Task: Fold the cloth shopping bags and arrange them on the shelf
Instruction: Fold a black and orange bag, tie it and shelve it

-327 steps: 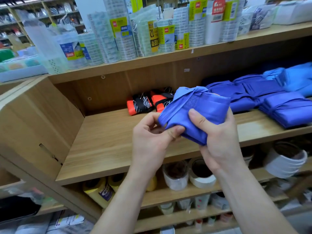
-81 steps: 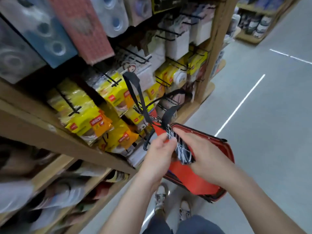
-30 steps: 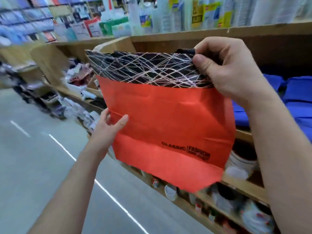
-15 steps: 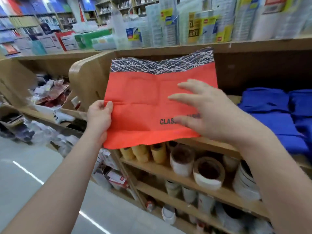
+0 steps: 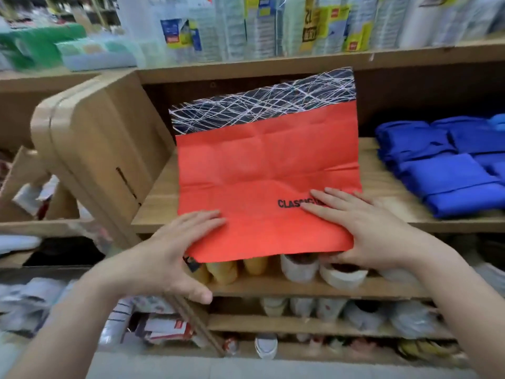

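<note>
A red cloth bag (image 5: pixel 262 170) with a black, white-lined top band lies spread flat on the wooden shelf (image 5: pixel 158 203). Its bottom edge hangs over the shelf's front. My left hand (image 5: pixel 169 258) rests straight fingers on the bag's lower left corner, with the thumb spread away below. My right hand (image 5: pixel 374 231) presses flat fingers on the lower right, over the printed word, and its thumb is tucked under the overhanging edge. The bag's handles are hidden.
Folded blue bags (image 5: pixel 448 170) are stacked on the same shelf to the right. The shelf's wooden side panel (image 5: pixel 90 149) stands at the left. Tape rolls (image 5: pixel 341 272) fill the shelf below, and packaged goods (image 5: pixel 259 26) line the one above.
The red bag was held up in the air; now it lies flat on the shelf. Both hands have moved down to its bottom edge.
</note>
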`<action>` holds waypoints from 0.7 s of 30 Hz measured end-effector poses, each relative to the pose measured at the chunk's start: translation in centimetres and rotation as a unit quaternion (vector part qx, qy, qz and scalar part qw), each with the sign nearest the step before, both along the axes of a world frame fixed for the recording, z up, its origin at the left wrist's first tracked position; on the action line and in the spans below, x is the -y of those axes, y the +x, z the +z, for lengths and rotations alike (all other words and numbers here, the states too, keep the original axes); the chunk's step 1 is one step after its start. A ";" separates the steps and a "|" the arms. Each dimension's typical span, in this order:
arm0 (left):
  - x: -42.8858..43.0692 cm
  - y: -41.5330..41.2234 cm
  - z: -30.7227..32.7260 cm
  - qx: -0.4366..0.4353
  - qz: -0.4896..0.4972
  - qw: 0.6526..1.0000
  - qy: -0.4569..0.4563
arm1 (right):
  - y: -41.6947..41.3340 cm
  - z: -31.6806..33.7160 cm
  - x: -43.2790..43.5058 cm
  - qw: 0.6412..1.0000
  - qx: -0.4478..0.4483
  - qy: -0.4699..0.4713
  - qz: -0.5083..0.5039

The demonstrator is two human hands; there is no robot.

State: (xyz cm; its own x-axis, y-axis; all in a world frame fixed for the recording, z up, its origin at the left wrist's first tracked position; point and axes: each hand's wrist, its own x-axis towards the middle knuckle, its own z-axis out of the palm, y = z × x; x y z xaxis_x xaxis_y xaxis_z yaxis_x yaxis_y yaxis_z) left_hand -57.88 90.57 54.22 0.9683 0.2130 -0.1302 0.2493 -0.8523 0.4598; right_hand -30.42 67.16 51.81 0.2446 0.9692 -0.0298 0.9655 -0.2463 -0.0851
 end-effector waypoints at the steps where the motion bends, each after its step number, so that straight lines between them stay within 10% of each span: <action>1: -0.5 -0.1 -0.5 -0.002 -0.012 0.998 0.054 | 0.0 0.2 -0.1 1.000 -0.017 -0.001 -0.003; 5: -1.7 0.8 -1.4 0.240 0.167 0.955 -0.045 | 0.7 1.7 0.1 0.991 -0.137 0.010 -0.004; 10: -2.4 1.2 -2.5 0.282 0.285 0.915 -0.042 | 1.6 2.8 1.7 0.921 -0.341 0.163 -0.095; 15: -2.6 2.0 -2.7 0.285 0.331 0.899 0.014 | 0.3 0.3 0.2 0.877 -0.200 0.372 -0.231; 21: -3.4 3.0 -2.3 0.228 0.061 0.951 0.200 | 0.4 -0.3 -0.6 0.934 -0.063 0.320 -0.145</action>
State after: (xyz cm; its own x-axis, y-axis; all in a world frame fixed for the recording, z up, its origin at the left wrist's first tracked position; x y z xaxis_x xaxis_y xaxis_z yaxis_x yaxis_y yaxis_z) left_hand -54.87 93.98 51.89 0.8694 0.2709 0.4133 0.2095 -0.9595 0.1881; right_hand -30.00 67.73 51.46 0.5328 0.6919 0.4872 0.8388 -0.3555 -0.4124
